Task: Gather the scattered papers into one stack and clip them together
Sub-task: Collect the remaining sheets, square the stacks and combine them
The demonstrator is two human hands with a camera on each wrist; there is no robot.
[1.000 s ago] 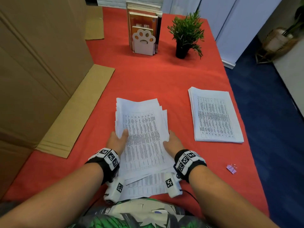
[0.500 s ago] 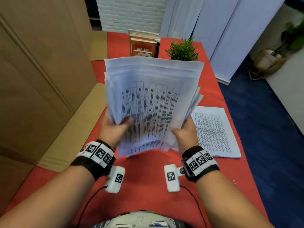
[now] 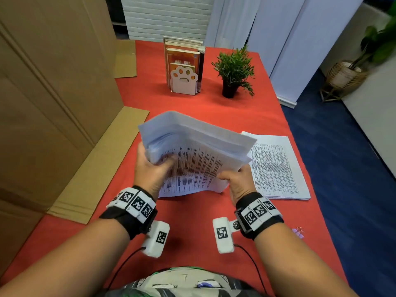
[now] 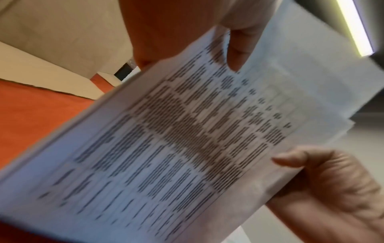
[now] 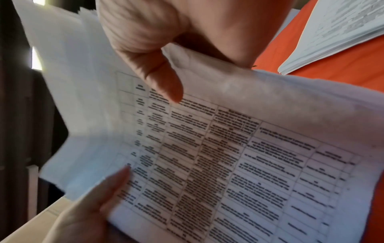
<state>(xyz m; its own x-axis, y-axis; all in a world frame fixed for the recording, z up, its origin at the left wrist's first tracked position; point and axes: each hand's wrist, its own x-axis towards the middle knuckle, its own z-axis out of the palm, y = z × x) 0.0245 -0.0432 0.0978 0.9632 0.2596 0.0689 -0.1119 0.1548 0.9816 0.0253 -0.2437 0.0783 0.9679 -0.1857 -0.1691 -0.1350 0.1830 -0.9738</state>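
Note:
I hold a thick, uneven bundle of printed papers (image 3: 199,153) above the red table (image 3: 192,228), its top curling away from me. My left hand (image 3: 154,170) grips its left edge, thumb on the printed face. My right hand (image 3: 235,181) grips the right edge in the same way. The left wrist view shows the papers (image 4: 187,139) slanting between both hands. In the right wrist view my thumb presses the papers (image 5: 228,156). A second neat stack (image 3: 276,168) lies flat to the right. A small purple binder clip (image 3: 298,232) sits near the table's right edge.
Large cardboard sheets (image 3: 53,103) lean along the left side, with a flat piece (image 3: 102,163) on the table. At the back stand books in a paw-shaped bookend (image 3: 184,80) and a small potted plant (image 3: 232,76). The table's right edge drops to blue carpet (image 3: 342,168).
The bundle lay flat under my hands, then both hands lifted it upright. It is now lower and tipped forward, its top bending away from me.

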